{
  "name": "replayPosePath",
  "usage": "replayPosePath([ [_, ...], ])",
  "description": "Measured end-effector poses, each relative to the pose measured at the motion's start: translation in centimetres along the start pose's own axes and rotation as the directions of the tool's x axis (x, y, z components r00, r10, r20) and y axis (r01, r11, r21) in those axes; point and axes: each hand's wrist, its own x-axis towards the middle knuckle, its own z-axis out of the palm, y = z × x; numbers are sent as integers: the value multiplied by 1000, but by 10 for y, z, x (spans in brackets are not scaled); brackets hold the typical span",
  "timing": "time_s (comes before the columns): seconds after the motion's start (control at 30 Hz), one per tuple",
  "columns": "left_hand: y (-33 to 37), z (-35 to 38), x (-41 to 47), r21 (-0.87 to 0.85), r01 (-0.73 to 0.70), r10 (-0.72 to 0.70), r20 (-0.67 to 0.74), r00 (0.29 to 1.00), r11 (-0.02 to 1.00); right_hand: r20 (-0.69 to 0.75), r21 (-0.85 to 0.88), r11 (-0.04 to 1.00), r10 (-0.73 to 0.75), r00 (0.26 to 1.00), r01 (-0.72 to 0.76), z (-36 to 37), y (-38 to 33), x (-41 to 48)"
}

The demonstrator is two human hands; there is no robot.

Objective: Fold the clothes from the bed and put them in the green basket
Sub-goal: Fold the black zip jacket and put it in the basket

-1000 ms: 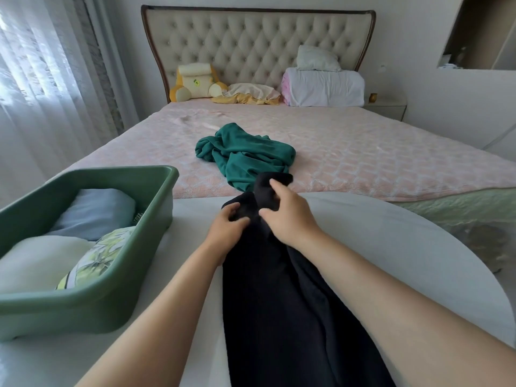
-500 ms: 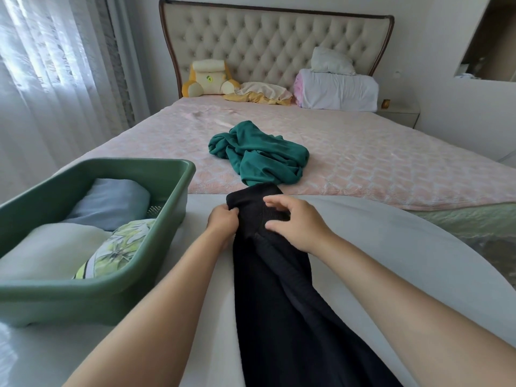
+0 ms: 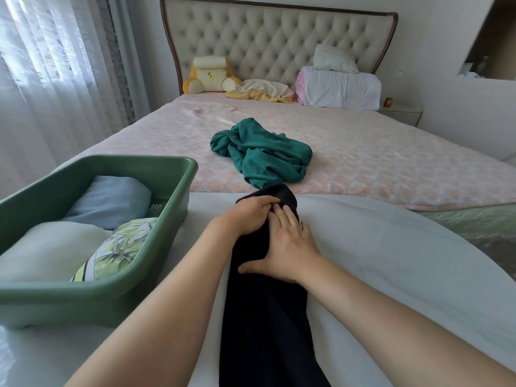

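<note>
A long black garment [image 3: 265,317] lies along the white round table [image 3: 391,247], running from the near edge toward the bed. My left hand [image 3: 247,216] grips its far end, fingertips curled into the cloth. Just below it, my right hand [image 3: 284,250] presses flat on the garment with straight fingers and the thumb spread left. The green basket [image 3: 167,166] stands on the table at the left and holds a folded blue piece [image 3: 111,196], a white piece [image 3: 47,247] and a leaf-print piece [image 3: 120,244]. A crumpled teal garment [image 3: 262,155] lies on the pink bed [image 3: 391,163].
Pillows, a rolled white duvet [image 3: 340,88] and a yellow cushion [image 3: 209,76] sit by the tufted headboard. Sheer curtains [image 3: 42,79] hang at the left. A nightstand [image 3: 402,113] stands at the bed's far right, with a white wall unit beyond it.
My right hand has let go of the black garment's far end, slid toward me and flattened on the cloth. My left hand has shifted right onto that far end.
</note>
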Motion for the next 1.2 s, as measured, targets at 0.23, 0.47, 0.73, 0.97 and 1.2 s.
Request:
replayPosePath([
  [0.23,-21,13,-2,-89,90,-83,82,993,992,-10,-37,999,32,999,-32,12,-19,-33],
  [0.47,-23,20,4,0,115,-114,-165,980,993,74,2,1000,-12,997,12,6,18,-4],
  [0.73,-6,29,-18,215,-111,139,-122,983,970,-28,101,995,-20,999,23,7,74,35],
  [0.97,-4,36,-28,345,-4,4,0,1000,938,-115,89,994,-52,992,63,-14,78,9],
  [1.2,36,42,-55,433,-223,269,-49,962,874,179,70,998,-7,984,-6,-39,78,-50],
])
